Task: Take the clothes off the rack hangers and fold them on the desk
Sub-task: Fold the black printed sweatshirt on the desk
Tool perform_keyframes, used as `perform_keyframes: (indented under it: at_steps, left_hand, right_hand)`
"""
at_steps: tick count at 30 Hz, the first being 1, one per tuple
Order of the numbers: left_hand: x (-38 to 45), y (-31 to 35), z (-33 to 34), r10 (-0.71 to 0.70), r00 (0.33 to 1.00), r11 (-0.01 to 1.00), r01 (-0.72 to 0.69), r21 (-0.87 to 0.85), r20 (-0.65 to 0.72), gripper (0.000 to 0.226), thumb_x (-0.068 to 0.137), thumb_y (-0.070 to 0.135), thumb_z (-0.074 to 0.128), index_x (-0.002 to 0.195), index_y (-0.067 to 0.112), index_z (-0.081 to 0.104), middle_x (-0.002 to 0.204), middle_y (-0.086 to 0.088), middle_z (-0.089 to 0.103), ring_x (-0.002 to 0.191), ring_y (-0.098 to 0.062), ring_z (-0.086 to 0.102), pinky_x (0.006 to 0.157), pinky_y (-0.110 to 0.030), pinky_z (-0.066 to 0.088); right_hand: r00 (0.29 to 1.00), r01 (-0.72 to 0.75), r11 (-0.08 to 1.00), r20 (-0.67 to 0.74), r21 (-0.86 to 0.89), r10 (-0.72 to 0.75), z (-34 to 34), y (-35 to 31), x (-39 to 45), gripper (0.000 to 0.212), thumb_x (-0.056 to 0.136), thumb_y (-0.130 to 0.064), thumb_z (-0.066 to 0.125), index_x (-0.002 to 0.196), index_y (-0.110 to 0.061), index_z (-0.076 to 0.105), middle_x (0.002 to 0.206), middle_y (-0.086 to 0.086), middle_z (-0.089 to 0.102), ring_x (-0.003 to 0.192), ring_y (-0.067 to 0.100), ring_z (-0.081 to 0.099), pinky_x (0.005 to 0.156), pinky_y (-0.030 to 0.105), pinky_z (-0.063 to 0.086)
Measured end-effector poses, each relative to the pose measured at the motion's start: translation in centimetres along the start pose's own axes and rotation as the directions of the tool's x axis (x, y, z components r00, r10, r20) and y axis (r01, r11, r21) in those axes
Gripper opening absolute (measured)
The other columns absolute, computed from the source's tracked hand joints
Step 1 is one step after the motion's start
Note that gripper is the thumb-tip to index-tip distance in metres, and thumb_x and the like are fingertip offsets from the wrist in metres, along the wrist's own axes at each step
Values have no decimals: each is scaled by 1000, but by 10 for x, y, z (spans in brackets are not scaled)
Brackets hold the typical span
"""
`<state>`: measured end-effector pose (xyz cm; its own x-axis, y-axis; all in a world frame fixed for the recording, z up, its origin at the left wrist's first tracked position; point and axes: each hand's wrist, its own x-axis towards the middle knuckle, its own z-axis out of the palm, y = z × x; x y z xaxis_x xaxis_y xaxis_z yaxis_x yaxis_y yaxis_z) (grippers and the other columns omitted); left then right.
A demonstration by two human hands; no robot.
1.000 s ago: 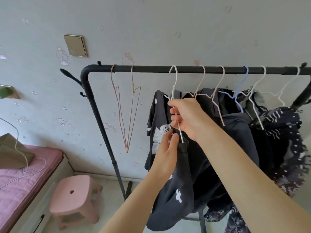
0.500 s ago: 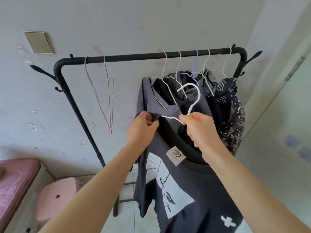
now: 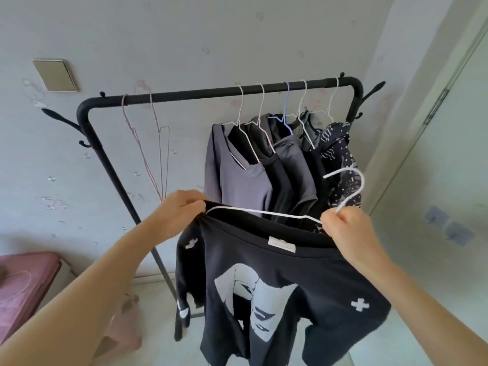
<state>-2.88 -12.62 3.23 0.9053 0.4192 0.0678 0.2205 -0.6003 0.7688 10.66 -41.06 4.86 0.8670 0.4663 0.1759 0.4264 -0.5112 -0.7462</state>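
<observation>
Black printed tee (image 3: 277,281) hangs off the rack at 6 o'clock, stretched between both hands, likely so the white hanger (image 3: 266,213) can slide out of the neck. Left hand (image 3: 182,211) at 9 pinches the shoulder seam, fingers curled tight; right hand (image 3: 343,225) at 3 grips the hanger's neck below the hook. Five garments remain on the rack (image 3: 211,95) at 12, desk not in view.

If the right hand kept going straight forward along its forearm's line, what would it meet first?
Probably the dark white-patterned garment hanging at the rack's right end, directly beyond the right hand, which pinches the white wire hanger. Depth is unclear from this one view.
</observation>
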Motion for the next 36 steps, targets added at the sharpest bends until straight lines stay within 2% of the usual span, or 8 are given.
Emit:
perform_keyframes:
  at_steps: [2, 5, 7, 11, 16, 22, 30, 36]
  left_hand:
    - [-8, 1, -1, -80, 994, 974, 94, -205, 76, 27, 83, 20, 47, 60, 12, 57, 64, 3, 52, 65, -14, 48, 75, -31, 44]
    - [-19, -6, 3, -168, 977, 920, 203, -337, 130, 31, 87, 17, 47, 70, 18, 73, 73, -5, 59, 73, -17, 55, 79, -32, 48]
    - [-26, -9, 4, -246, 965, 874, 261, -410, 90, 36, 75, 31, 54, 88, 2, 70, 78, -11, 52, 72, -23, 49, 72, -34, 43]
    - [-34, -5, 19, -390, 920, 774, 311, -552, -29, 24, 90, 19, 47, 72, 4, 53, 53, -3, 35, 49, -17, 34, 50, -23, 27]
    - [-34, 1, 29, -305, 948, 882, 244, -403, -94, 31, 95, 13, 40, 81, -6, 59, 66, -7, 57, 65, -18, 54, 66, -31, 42]
    - [-41, -21, 19, -251, 950, 931, 185, -315, -185, 29, 95, 10, 40, 78, -10, 51, 67, -8, 48, 64, -16, 44, 61, -29, 33]
    - [-39, -57, -17, -320, 841, 923, 173, -343, -436, 27, 93, 8, 41, 79, -12, 51, 67, -11, 51, 65, -20, 45, 61, -34, 36]
    - [-34, -59, -51, -326, 736, 935, 159, -316, -593, 29, 93, 3, 39, 71, -13, 49, 64, -24, 50, 53, -11, 44, 50, -19, 36]
  right_hand:
    - [999, -22, 995, 26, 102, 20, -1, 7, 2, 34, 77, -17, 44, 55, -4, 22, 51, 5, 20, 53, 20, 18, 53, 32, 19]
    - [991, -130, 959, 58, 251, 119, 3, 14, 9, 32, 69, -20, 41, 54, 1, 22, 48, 4, 18, 49, 18, 13, 43, 24, 16]
    - [971, -235, 891, 59, 388, 230, 7, 18, 16, 39, 76, -14, 42, 42, -8, 24, 44, 1, 19, 44, 14, 12, 40, 19, 13]
    - [929, -368, 783, 158, 501, 335, 26, 13, 26, 41, 84, -10, 40, 46, -18, 26, 44, -3, 20, 41, 13, 11, 40, 21, 10]
    - [948, -317, 741, 174, 592, 266, 66, -26, 31, 32, 90, -9, 43, 58, -13, 37, 45, -5, 26, 38, 9, 17, 37, 21, 16]
    - [972, -235, 768, 127, 596, 199, 102, -64, 51, 33, 98, -26, 44, 67, -13, 46, 45, -10, 32, 37, 7, 24, 38, 21, 23]
    - [987, -141, 818, 145, 558, 72, 151, -113, 109, 28, 96, -30, 49, 76, -11, 48, 55, -1, 32, 46, 11, 26, 47, 26, 24]
    - [958, -190, 821, 283, 538, 36, 191, -149, 191, 9, 85, -11, 45, 77, -14, 43, 63, 4, 23, 50, 14, 17, 40, 21, 18]
